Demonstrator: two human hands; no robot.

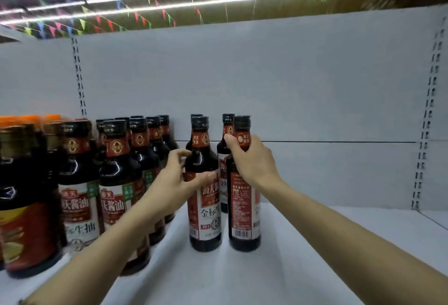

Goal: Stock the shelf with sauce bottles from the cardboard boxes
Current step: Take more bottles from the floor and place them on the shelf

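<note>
Fingers (185, 153) of the left hand (174, 181) curl around the shoulder of the front sauce bottle (204, 195), with the thumb across its label, so this hand grasps it. This bottle is my landmark: dark glass, black cap, red neck band, and a white and red label with Chinese characters. It stands upright on the white shelf (315, 244).

Just to the right of it, the right hand (252, 159) is wrapped around the neck of a second bottle (243, 207), which is the same kind but turned so that its back label with a barcode faces the camera. It also stands on the shelf, close beside the landmark bottle but not touching it as far as I can see.

Behind these two, more bottles of the same kind (228, 135) stand near the white back panel (291, 81).

To the left of the landmark bottle are rows of similar dark bottles (116, 183), and further left a blurred bottle with an orange cap (26, 195).
</note>
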